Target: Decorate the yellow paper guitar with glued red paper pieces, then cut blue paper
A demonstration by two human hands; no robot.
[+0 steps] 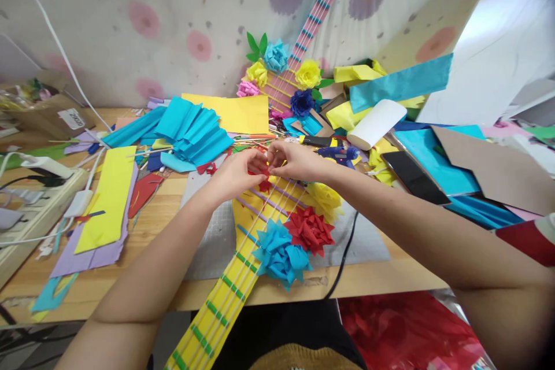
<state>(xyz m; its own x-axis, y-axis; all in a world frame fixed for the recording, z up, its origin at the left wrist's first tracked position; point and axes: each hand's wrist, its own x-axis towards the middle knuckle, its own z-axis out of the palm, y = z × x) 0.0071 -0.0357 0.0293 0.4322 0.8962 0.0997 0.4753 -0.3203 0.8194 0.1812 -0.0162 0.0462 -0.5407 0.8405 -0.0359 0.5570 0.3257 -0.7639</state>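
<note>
Left hand and right hand meet, fingers curled, above the yellow guitar.
I cannot tell whether either grips the red paper beneath them; they partly hide the guitar's body, which lies on a grey mat. Beyond crowd a blue glue gun, pleated blue paper and 1 pink guitar; a black phone lies rightward.

We observe bright, diffuse illumination, glare on the white panel at upper right, and yellowish shading on the adjacent cloth. We note upper-right corner darkening and wide-angle edge stretching.
</note>
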